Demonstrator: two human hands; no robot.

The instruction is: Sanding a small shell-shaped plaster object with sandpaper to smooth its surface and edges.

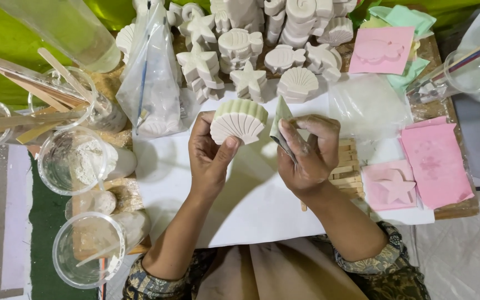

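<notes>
A person holds a white shell-shaped plaster cast [238,121] above a sheet of white paper [251,205] on a craft table.

The left hand [209,158] pinches the cast by its lower edge, thumb pressed to the ribbed face, while the right hand [306,153], just right of the cast, curls its fingers round a folded grey piece of sandpaper [280,126] (its tip nearly meets the cast's edge). Beyond the cast stand rows of white starfish, fish and shell figures [240,50]; left of it, clear cups [73,161] with powder and wooden sticks; right of it, a pink star mould [393,188].
</notes>
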